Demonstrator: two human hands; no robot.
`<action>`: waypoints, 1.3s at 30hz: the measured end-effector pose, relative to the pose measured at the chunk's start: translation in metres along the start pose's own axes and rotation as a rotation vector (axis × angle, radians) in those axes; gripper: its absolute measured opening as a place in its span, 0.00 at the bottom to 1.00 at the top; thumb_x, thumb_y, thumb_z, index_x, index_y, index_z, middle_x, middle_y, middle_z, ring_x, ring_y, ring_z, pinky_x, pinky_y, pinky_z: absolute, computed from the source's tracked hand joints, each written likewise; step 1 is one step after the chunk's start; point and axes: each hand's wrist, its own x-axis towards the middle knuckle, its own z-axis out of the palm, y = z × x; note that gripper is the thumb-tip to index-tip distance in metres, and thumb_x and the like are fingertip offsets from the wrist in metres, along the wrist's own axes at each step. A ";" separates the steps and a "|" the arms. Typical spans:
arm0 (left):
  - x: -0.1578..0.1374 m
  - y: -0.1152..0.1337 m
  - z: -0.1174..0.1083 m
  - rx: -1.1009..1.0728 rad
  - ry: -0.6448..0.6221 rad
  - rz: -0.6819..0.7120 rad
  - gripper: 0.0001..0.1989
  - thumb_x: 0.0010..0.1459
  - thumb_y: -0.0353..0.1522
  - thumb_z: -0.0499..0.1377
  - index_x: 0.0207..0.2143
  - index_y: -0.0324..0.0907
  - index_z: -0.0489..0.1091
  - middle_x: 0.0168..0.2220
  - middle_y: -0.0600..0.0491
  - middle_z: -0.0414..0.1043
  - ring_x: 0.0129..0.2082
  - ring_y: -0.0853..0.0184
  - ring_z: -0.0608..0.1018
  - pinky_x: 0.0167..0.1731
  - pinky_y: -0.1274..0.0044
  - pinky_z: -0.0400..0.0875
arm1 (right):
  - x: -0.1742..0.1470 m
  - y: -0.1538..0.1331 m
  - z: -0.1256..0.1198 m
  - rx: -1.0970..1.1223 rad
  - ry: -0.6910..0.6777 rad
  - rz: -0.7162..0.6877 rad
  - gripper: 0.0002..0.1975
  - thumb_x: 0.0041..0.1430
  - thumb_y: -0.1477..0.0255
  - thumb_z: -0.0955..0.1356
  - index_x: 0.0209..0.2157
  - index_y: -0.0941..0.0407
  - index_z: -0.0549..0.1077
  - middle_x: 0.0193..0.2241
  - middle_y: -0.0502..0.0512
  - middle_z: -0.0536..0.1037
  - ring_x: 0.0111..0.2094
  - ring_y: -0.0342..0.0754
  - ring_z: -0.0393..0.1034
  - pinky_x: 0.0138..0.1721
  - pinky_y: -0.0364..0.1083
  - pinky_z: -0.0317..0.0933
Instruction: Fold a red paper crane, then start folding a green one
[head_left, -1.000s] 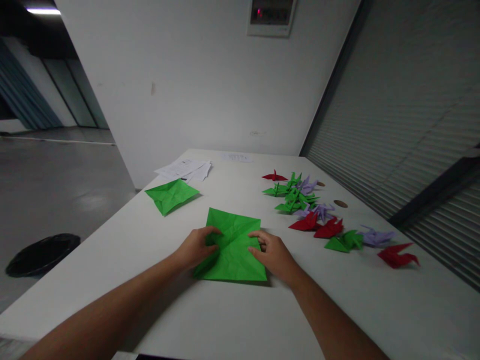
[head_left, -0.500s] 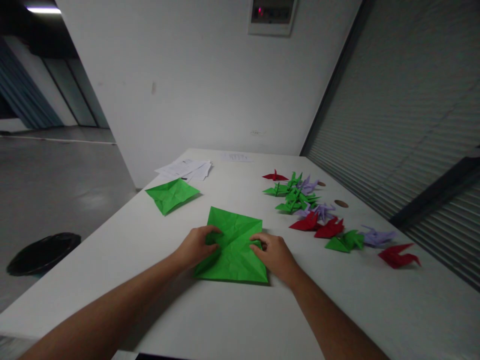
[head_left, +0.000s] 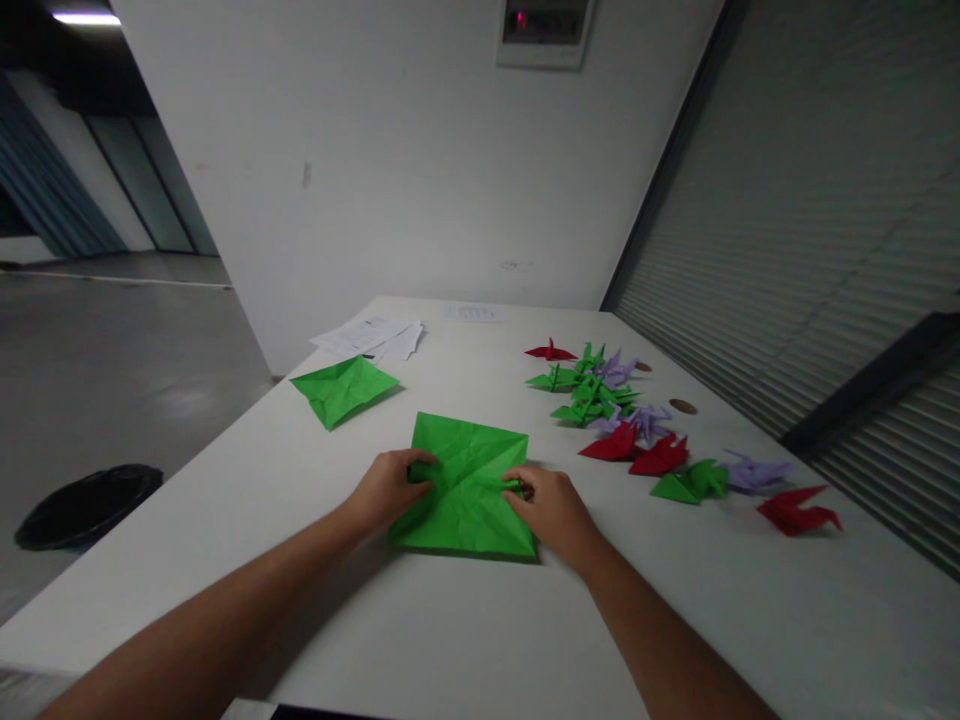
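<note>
A creased square sheet of green origami paper (head_left: pixel 469 490) lies on the white table in front of me, its edges lifting slightly. My left hand (head_left: pixel 391 490) grips its left edge, thumb and fingers closed around the paper. On the opposite edge, my right hand (head_left: pixel 551 505) pinches the sheet between thumb and fingers. Farther off to the left rests a second creased green sheet (head_left: pixel 345 388), touched by neither hand.
Several folded paper cranes in green, purple and red run along the right side, with a red crane (head_left: pixel 799 512) nearest. White printed papers (head_left: pixel 371 337) lie at the back left. A black-lined bin (head_left: pixel 90 505) stands on the floor beyond the table's left edge.
The green sheet between my hands is pulled slightly flatter and wider, its near edge a little higher in view. Both hands keep their grip, and the left has shifted slightly left.
</note>
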 end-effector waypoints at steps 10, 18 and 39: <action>-0.002 -0.004 0.002 -0.319 -0.049 0.019 0.18 0.48 0.27 0.64 0.44 0.42 0.82 0.40 0.49 0.82 0.39 0.58 0.80 0.39 0.71 0.74 | 0.001 0.001 0.001 0.042 0.028 0.029 0.12 0.54 0.78 0.73 0.41 0.56 0.84 0.32 0.58 0.86 0.31 0.54 0.81 0.35 0.49 0.71; 0.000 -0.006 0.007 -0.297 -0.014 -0.039 0.22 0.47 0.26 0.65 0.46 0.41 0.81 0.41 0.49 0.82 0.36 0.59 0.81 0.36 0.72 0.76 | -0.001 0.001 0.002 0.007 0.020 0.017 0.12 0.55 0.76 0.73 0.41 0.57 0.84 0.29 0.55 0.84 0.27 0.51 0.78 0.31 0.47 0.69; 0.001 -0.001 -0.005 -0.179 0.017 0.104 0.12 0.51 0.29 0.66 0.40 0.46 0.82 0.38 0.51 0.84 0.40 0.55 0.82 0.45 0.68 0.74 | -0.002 0.003 -0.004 0.025 0.132 0.060 0.19 0.60 0.62 0.71 0.49 0.58 0.78 0.21 0.49 0.73 0.23 0.50 0.69 0.28 0.47 0.62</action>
